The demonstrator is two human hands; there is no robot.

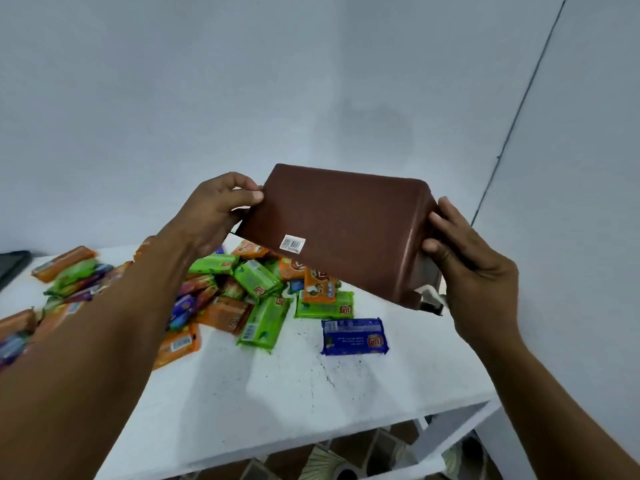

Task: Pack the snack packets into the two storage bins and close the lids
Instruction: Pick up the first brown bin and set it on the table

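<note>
A brown storage bin hangs tilted in the air above the table, its underside with a white barcode sticker turned toward me. My left hand grips its left end, thumb on the base. My right hand holds its right end, fingers curled round the edge. Under the bin, a heap of snack packets in green, orange and purple wrappers lies on the white table. One blue packet lies apart at the heap's right. The bin's inside is hidden.
More orange and green packets lie at the table's far left, near a dark object at the edge. A white wall stands close behind. The table's front edge runs near the bottom, with a patterned floor below.
</note>
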